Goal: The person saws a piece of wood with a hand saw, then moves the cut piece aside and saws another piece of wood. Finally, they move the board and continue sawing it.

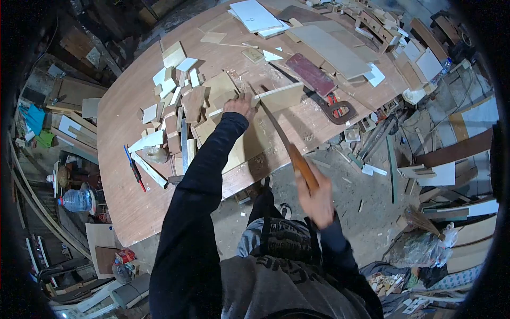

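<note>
- Your right hand (319,201) is clenched around the brown handle of the handsaw (277,130), out past the table (122,207) edge.
- The blade slants across the pale plywood board (280,97).
- Your left hand (239,105) rests on wood just beside the blade; whether its fingers grip cannot be told.
- A second saw (325,90) lies nearby.

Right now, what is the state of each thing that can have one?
Handsaw: tilted, blade against the board.
Board: flat on the table, under the left hand.
Right hand: grip shut on the handsaw.
Left hand: pressing on the board.
Second saw: lying flat, unheld.
</note>
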Demonstrator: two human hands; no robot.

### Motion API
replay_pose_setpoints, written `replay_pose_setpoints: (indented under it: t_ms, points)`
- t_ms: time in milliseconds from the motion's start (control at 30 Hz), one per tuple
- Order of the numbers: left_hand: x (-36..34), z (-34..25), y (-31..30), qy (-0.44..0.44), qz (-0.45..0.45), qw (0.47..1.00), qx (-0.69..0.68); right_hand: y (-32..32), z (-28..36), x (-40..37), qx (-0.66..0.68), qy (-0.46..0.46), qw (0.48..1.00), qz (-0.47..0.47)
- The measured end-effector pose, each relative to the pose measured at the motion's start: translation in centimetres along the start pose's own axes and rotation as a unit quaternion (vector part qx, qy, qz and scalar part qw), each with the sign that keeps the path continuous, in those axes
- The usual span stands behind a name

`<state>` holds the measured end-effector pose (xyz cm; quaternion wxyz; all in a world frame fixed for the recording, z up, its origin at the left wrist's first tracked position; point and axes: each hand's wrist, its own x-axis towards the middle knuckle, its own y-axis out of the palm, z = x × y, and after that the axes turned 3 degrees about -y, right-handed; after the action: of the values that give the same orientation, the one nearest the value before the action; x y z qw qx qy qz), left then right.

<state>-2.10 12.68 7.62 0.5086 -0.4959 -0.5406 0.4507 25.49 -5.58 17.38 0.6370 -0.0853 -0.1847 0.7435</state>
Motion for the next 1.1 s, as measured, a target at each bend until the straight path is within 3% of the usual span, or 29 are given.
replay_pose_setpoints:
  t_ms: [100, 267, 367, 433, 533, 567, 667, 700, 800, 933, 1100]
  points:
    - [0.0, -1.0, -1.1, -0.042, 0.023, 0.999, 0.013, 0.5, 0.1, 2.6, 0.026, -0.013, 1.000, 0.010]
    - [1.0, -0.3, -1.2, -0.049, 0.054, 0.997, 0.019, 2.3, -3.4, 0.5, 0.015, -0.019, 1.000, -0.002]
    - [1.9, 0.4, -1.6, -0.031, 0.073, 0.997, 0.018, 3.0, -5.6, -0.3, 0.058, -0.004, 0.998, -0.006]
    - [2.1, 0.5, -1.1, -0.027, 0.082, 0.996, 0.008, 3.1, -6.1, -0.9, 0.061, 0.055, 0.997, 0.009]
    - [2.9, 1.2, -1.2, -0.034, 0.100, 0.994, 0.020, 1.6, -3.4, -2.7, 0.012, -0.022, 1.000, -0.011]
    - [2.8, 1.0, -1.6, -0.033, 0.109, 0.993, 0.019, 0.4, -1.6, -3.2, -0.013, 0.033, 0.999, 0.023]
    - [2.6, 0.8, -1.8, -0.010, 0.094, 0.995, 0.026, -1.1, 0.7, -2.9, 0.014, 0.041, 0.999, 0.025]
    - [2.2, 0.8, -1.6, 0.012, 0.076, 0.996, 0.035, -0.5, -0.4, -2.1, -0.009, -0.014, 1.000, -0.005]
    - [1.8, 1.0, -0.4, 0.003, 0.078, 0.996, 0.034, 1.9, -0.6, 4.1, -0.036, -0.026, 0.999, 0.013]
    - [2.3, 0.7, -1.7, -0.006, 0.062, 0.997, 0.045, 2.6, -2.6, 4.1, 0.020, -0.004, 1.000, 0.024]
    - [4.1, 1.9, -1.7, -0.024, 0.126, 0.992, 0.015, 6.0, -9.6, 1.8, 0.056, -0.045, 0.997, -0.009]
